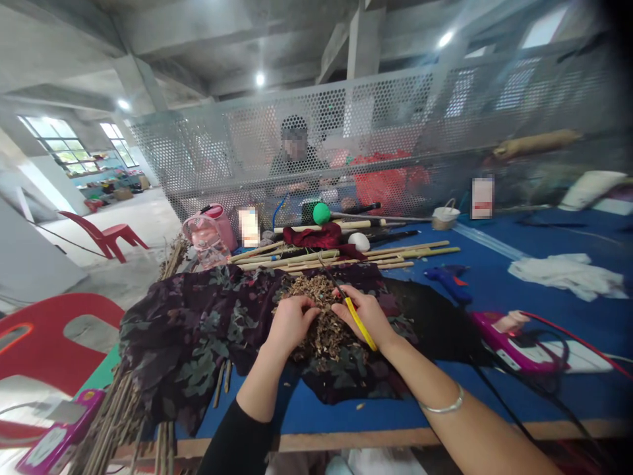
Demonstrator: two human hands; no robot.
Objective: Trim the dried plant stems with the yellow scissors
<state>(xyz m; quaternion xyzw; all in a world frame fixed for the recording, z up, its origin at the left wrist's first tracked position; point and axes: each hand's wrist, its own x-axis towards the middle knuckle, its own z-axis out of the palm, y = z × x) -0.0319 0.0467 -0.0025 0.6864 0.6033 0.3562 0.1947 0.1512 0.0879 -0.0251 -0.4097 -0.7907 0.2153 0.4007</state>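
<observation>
Trimming, it seems: left hand [291, 323] clutches the mound [322, 333], right hand [370, 315] at its 3 o'clock grips scissors [360, 324]; next calls for steady snipping.

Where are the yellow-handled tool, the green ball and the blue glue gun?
yellow-handled tool [362, 328]: head view, on the yellow handle in the right hand.
green ball [321, 213]: head view, on its middle.
blue glue gun [451, 282]: head view, on its body.

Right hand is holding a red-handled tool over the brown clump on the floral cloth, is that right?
Not quite: the handle is yellow, not red. The head view shows the right hand holding the yellow-handled tool over the brown clump on the floral cloth.
</observation>
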